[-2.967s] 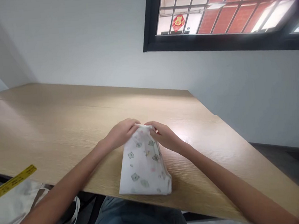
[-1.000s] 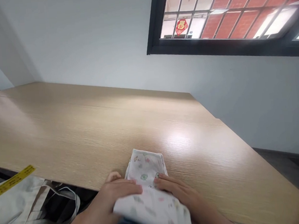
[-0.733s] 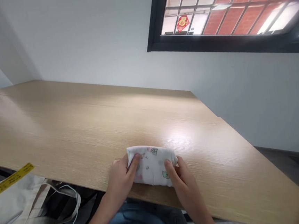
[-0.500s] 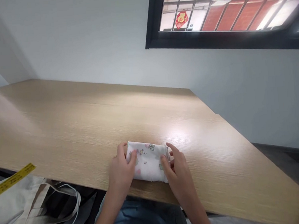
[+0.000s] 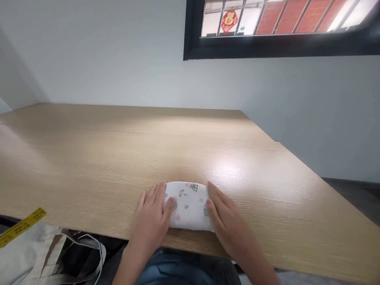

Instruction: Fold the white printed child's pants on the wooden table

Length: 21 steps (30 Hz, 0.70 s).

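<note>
A folded white cloth [image 5: 188, 208] printed with small cartoon figures and pink and green spots lies near the front edge of the table [image 5: 111, 154]. Its top bulges slightly between my two hands. My left hand [image 5: 151, 219] rests flat over the left end, fingers stretched out and thumb on the cloth. Over the right end lies my right hand [image 5: 228, 219], its fingers straight and pointing away from me. Both palms hide the cloth's side edges.
A canvas bag [image 5: 23, 259] with straps and a white cable [image 5: 99, 265] sits below the table's front edge at left. A yellow printed strip [image 5: 16, 228] crosses above the bag. A wall [image 5: 118, 51] with a barred window [image 5: 268, 47] stands behind the table.
My fingers have gone from gripping the cloth's ends to lying flat along them. The cloth's far edge, straight before, now curves, and its corners are covered.
</note>
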Available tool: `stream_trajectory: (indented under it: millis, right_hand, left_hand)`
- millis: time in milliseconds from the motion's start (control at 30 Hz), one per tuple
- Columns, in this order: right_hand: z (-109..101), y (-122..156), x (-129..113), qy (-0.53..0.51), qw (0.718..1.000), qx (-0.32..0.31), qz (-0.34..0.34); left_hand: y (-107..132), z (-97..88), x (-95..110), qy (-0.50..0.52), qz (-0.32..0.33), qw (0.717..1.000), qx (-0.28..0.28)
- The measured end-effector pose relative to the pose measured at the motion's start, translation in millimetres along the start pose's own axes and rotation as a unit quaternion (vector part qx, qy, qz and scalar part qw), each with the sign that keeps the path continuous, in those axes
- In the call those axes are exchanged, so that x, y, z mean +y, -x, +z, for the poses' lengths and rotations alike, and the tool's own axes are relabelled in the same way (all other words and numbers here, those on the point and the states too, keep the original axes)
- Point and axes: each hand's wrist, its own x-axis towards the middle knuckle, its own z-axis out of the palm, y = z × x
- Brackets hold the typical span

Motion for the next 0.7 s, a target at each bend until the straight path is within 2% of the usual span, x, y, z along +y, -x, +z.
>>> stream_trajectory:
  millis: [67, 133, 200, 233, 300, 367, 467, 533, 600, 700]
  right_hand:
    - [-9.7, 9.4, 11.6, -0.015, 0.998, 0.041, 0.051]
    - [-13.8, 24.7, 14.4, -0.015, 0.990, 0.122, 0.064]
    - [-10.0, 42.4, 7.3, -0.031, 0.980, 0.195, 0.017]
    - [-5.4, 50.6, 1.1, -0.047, 0.976, 0.210, -0.026]
    - [6.4, 62.8, -13.1, -0.073, 0.971, 0.199, -0.109]
    - [17.3, 67.6, -24.7, -0.070, 0.970, 0.174, -0.153]
    - [24.5, 62.6, -30.6, -0.061, 0.976, 0.171, -0.119]
    - [23.5, 52.9, -27.7, -0.074, 0.981, 0.166, -0.060]
    - [20.5, 38.9, -22.0, -0.086, 0.986, 0.144, -0.006]
    - [14.9, 14.4, -13.6, -0.103, 0.991, 0.085, 0.028]
  left_hand:
    - [10.6, -4.3, -10.8, 0.040, -0.043, 0.998, 0.017]
    - [15.5, -9.9, -13.8, 0.080, -0.093, 0.991, 0.044]
    - [10.1, -15.7, -9.1, 0.110, -0.104, 0.986, 0.067]
    - [3.7, -18.3, -4.9, 0.120, -0.087, 0.987, 0.069]
    - [-13.6, -22.1, 4.1, 0.140, -0.019, 0.989, 0.050]
    - [-29.8, -23.0, 10.7, 0.163, 0.048, 0.985, 0.010]
    - [-35.4, -18.5, 13.9, 0.186, 0.082, 0.979, -0.035]
    - [-23.1, -12.7, 15.0, 0.179, 0.054, 0.982, -0.033]
    - [-2.3, -6.7, 18.7, 0.158, -0.003, 0.987, -0.011]
    - [28.5, -0.7, 28.9, 0.124, -0.087, 0.988, 0.012]
